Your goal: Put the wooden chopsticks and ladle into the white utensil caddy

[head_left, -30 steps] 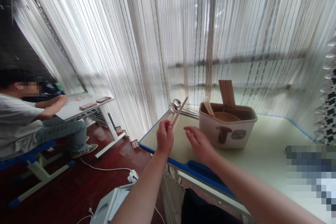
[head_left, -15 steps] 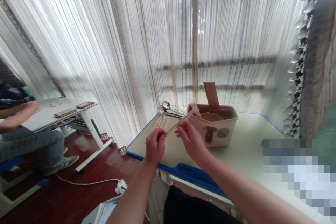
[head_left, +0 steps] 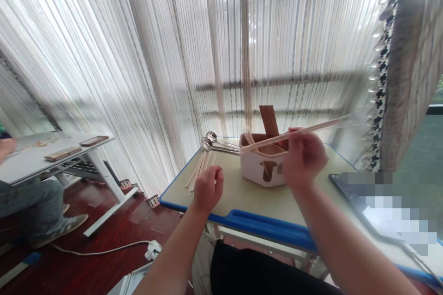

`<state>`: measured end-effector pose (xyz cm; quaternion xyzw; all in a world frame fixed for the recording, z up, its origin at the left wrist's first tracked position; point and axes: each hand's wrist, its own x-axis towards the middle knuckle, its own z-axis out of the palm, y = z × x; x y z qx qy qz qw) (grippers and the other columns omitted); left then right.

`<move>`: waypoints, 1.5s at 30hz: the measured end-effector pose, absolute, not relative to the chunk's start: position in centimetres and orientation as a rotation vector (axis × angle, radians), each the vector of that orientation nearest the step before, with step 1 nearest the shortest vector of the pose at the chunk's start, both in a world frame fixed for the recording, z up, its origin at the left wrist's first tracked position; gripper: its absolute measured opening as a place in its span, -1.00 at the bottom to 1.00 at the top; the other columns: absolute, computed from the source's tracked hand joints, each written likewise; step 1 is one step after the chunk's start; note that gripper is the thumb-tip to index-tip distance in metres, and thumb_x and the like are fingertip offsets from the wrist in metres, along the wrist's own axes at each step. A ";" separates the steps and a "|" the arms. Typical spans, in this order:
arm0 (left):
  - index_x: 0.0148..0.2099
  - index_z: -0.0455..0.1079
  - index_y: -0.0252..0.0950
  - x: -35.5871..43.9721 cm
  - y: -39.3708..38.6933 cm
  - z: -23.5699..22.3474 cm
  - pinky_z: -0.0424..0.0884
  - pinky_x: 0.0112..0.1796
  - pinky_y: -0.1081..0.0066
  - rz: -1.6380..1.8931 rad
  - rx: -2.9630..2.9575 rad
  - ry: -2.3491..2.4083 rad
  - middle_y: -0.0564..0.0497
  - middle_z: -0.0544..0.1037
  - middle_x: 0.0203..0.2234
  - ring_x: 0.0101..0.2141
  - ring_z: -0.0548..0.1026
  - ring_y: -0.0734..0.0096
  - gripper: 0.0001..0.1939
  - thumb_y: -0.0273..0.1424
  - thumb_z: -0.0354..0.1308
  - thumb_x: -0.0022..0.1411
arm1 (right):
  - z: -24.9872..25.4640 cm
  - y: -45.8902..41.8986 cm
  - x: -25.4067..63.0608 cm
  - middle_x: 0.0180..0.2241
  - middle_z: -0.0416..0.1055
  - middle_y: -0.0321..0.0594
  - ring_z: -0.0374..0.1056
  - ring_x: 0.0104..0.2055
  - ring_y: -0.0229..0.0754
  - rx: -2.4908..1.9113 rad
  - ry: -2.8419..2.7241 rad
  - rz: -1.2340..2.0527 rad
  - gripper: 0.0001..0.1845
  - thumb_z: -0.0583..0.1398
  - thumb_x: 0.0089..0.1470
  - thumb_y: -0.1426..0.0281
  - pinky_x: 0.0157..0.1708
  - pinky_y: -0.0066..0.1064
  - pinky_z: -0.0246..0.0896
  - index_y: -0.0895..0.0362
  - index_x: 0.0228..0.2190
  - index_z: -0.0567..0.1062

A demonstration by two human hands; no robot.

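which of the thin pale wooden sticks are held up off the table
The sticks in the right hand, slanting in front of the brown-rimmed white bin; others lie on the beige table by the left hand or lean in the bin.

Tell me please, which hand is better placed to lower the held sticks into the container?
Probably the right hand: it grips the held sticks, close to the container. The left hand looks empty, nearer the loose sticks.

At its 12 o'clock, the pale, blue-edged tabletop (head_left: 235, 198) bears a bin (head_left: 254, 171); at 11, two metal ladles (head_left: 224, 148); at 10, loose sticks (head_left: 198, 170); at 3, a flat, partly pixelated device (head_left: 349, 198).
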<state>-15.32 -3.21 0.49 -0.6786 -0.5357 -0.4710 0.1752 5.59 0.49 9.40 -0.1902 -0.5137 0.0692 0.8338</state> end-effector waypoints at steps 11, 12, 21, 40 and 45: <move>-0.11 0.22 -0.30 -10.5 -0.4 3.9 0.34 -0.29 0.37 -1.613 -1.820 -1.023 -0.05 0.42 -0.36 -0.35 0.39 0.39 -0.78 -0.47 0.00 0.16 | 11.0 2.2 7.8 -0.55 0.29 -0.41 0.22 -0.64 -0.41 -0.493 -0.851 0.120 -0.80 0.07 0.13 0.23 -0.62 -0.52 0.15 0.10 -0.43 0.26; -0.07 0.20 -0.32 -9.7 0.0 4.6 0.33 -0.27 0.35 -1.650 -1.791 -0.985 -0.08 0.42 -0.33 -0.33 0.39 0.37 -0.73 -0.46 0.01 0.15 | 10.8 2.3 7.8 -0.56 0.27 -0.41 0.22 -0.63 -0.39 -0.525 -0.868 0.104 -0.80 0.07 0.13 0.23 -0.61 -0.51 0.15 0.09 -0.43 0.26; -0.08 0.39 -0.20 -5.7 2.1 5.8 0.13 -0.08 0.19 -1.400 -1.648 -0.930 -0.09 0.45 -0.22 -0.14 0.30 0.19 -0.70 -0.37 0.14 0.08 | 9.9 2.7 7.8 -0.55 0.29 -0.34 0.21 -0.53 -0.34 -0.776 -1.166 -0.086 -0.81 0.07 0.13 0.28 -0.50 -0.48 0.13 0.11 -0.44 0.35; -0.02 0.17 -0.38 -7.3 3.4 3.6 0.11 -0.02 0.10 -1.658 -1.488 -1.037 -0.24 0.36 -0.13 -0.04 0.27 0.14 -0.63 -0.41 0.04 0.11 | 9.3 3.3 6.6 -0.49 0.49 -0.30 0.27 -0.31 -0.14 -1.103 -1.723 -0.220 -0.81 0.17 0.00 0.23 -0.22 -0.33 0.10 0.06 -0.48 0.50; -0.03 0.18 -0.38 -7.2 3.7 3.2 0.11 -0.01 0.12 -1.633 -1.500 -1.086 -0.24 0.35 -0.12 -0.04 0.27 0.15 -0.66 -0.40 0.04 0.13 | 9.2 3.2 6.7 -0.46 0.49 -0.29 0.29 -0.29 -0.14 -1.097 -1.755 -0.232 -0.80 0.18 -0.01 0.20 -0.19 -0.33 0.08 0.06 -0.45 0.50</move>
